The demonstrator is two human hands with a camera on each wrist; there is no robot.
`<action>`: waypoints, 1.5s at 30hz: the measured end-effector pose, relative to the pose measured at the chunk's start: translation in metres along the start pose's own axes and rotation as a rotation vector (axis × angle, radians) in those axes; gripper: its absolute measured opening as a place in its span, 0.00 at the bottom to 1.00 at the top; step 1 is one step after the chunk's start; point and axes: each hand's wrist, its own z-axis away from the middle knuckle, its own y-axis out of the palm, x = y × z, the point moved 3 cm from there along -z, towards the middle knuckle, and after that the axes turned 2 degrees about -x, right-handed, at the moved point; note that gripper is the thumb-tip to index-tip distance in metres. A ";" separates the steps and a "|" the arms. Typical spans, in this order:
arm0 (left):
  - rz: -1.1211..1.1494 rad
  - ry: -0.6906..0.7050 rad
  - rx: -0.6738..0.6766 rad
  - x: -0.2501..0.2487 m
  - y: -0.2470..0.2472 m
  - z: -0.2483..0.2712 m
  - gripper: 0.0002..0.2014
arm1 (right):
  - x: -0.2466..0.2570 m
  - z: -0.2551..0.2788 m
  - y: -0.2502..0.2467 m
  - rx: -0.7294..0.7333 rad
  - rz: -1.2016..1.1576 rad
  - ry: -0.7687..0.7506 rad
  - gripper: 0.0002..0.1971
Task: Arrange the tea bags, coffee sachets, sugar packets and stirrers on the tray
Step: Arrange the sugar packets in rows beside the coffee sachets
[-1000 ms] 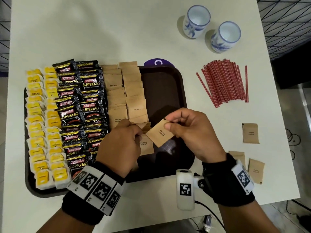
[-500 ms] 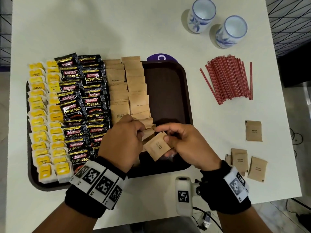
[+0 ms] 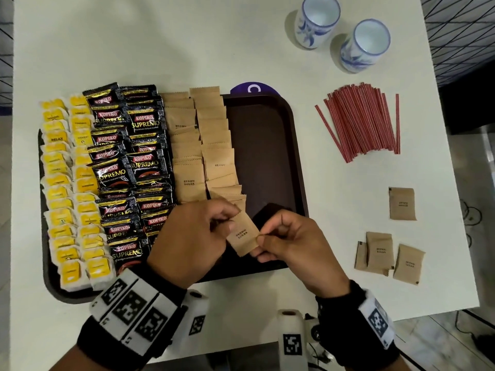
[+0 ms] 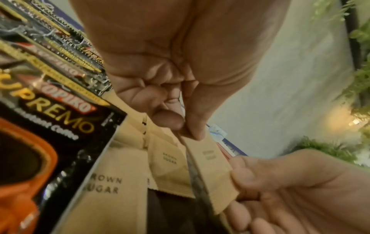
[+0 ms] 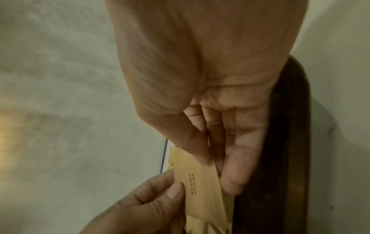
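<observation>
Packet (image 3: 243, 235) lowered toward tray (image 3: 270, 145); tan, "BROWN SUGAR" print, serrated ends, pinched by left hand (image 3: 187, 242), right hand (image 3: 292, 245) fingers.

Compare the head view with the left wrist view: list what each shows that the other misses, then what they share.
Head view only: the red stirrers and two cups on the white table, four loose sugar packets right of the tray, and the yellow tea bags.

Left wrist view only: green plants in the background.

Both: the left hand and right hand pinching one brown sugar packet beside the Kopiko sachets and laid sugar rows.
</observation>
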 end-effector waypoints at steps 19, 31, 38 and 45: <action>-0.249 0.144 -0.095 0.010 0.007 -0.009 0.12 | 0.018 -0.021 0.034 -0.074 0.559 -0.231 0.19; -0.332 0.159 -0.158 -0.005 -0.008 -0.014 0.10 | 0.016 0.047 -0.149 -0.790 0.601 -0.003 0.26; -0.297 0.186 -0.160 -0.017 0.010 -0.019 0.10 | -0.039 0.051 -0.151 -0.644 1.169 0.129 0.34; -0.279 0.206 -0.142 -0.018 0.015 -0.022 0.10 | -0.036 0.035 -0.123 -0.823 0.758 -0.160 0.19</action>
